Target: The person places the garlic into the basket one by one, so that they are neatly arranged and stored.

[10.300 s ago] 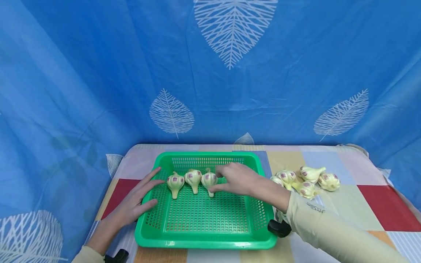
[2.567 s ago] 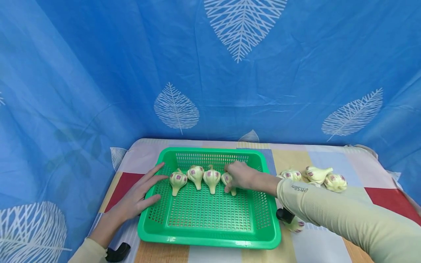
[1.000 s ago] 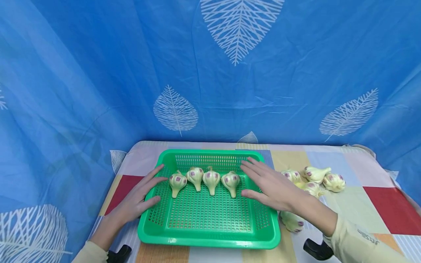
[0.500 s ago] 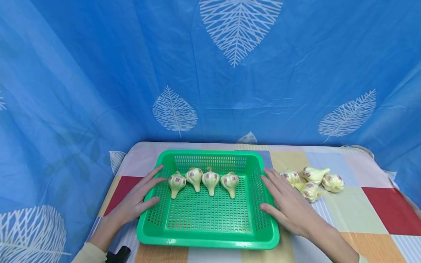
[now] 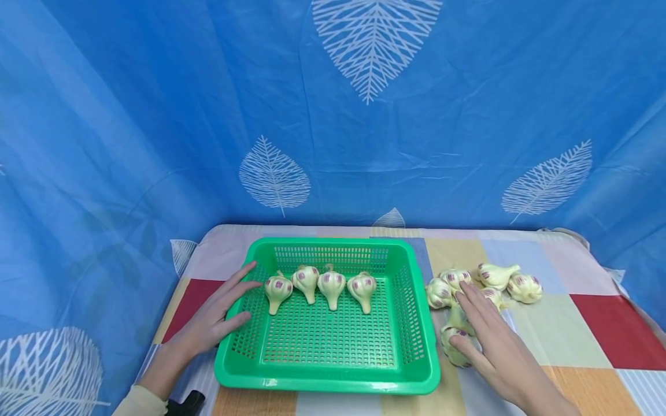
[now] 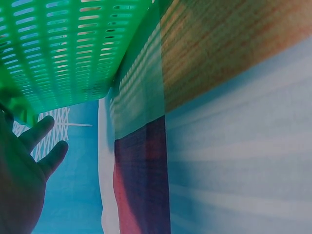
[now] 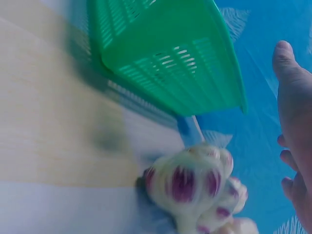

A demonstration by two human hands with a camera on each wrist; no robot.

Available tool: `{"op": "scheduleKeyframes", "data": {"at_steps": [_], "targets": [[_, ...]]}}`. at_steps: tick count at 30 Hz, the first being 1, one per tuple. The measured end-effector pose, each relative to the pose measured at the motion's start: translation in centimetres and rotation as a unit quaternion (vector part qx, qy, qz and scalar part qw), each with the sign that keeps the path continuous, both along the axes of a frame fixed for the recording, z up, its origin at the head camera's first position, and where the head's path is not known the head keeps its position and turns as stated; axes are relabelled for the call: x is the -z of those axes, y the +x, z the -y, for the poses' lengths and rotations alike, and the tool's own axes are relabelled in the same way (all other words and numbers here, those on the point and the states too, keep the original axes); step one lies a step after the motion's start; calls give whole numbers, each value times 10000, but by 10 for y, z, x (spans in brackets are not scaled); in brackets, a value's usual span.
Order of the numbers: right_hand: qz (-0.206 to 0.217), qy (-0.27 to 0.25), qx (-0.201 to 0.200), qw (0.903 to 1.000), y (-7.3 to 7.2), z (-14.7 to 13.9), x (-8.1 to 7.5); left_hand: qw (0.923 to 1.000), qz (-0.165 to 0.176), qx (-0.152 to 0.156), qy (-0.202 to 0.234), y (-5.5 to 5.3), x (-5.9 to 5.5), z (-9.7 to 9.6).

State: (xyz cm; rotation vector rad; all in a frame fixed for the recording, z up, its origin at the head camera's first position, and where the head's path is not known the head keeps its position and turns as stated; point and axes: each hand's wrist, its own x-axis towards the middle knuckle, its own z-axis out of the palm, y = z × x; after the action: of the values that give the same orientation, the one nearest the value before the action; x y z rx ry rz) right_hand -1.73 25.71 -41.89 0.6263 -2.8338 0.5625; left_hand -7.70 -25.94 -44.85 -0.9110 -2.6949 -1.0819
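A green perforated plastic basket [image 5: 328,386] stands on the table with several garlic bulbs [image 5: 331,286] in a row near its far side, stems towards me. My left hand [image 5: 208,323] rests at the basket's left rim, fingers spread over the edge; in the left wrist view its fingers show beside the basket wall [image 6: 63,53]. To the right of the basket, my right hand [image 5: 499,352] hovers over a loose group of garlic bulbs [image 5: 496,276] with its fingers extended and holds nothing. It partly hides some of them. The right wrist view shows a purple-marked bulb [image 7: 187,183] below that hand.
A checked patchwork cloth [image 5: 559,332] covers the table. Behind it hangs a blue curtain [image 5: 447,127] with white leaf prints. A black wrist mount [image 5: 187,403] shows near my left sleeve.
A fourth garlic bulb has joined the row in the basket. My right hand has let go of it and moved right, out of the basket, over the loose bulbs. My left hand stays put.
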Motion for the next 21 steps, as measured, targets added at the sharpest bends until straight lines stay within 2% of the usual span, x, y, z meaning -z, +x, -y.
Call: {"op": "scheduleKeyframes", "data": {"at_steps": [7,10,16,21], "targets": [[322,-566,402,9971,21,-17,13,9999,77,60,86,1,1,0],[271,-873,655,9937,28,-27,18,9999,64,53,64,0,2,0],[281,-1244,1407,9818,41,-42,30,9999,90,39,122,1,1,0],[201,-1814,1739,9677,53,-44,51,9999,70,62,141,1,0,-1]]}}
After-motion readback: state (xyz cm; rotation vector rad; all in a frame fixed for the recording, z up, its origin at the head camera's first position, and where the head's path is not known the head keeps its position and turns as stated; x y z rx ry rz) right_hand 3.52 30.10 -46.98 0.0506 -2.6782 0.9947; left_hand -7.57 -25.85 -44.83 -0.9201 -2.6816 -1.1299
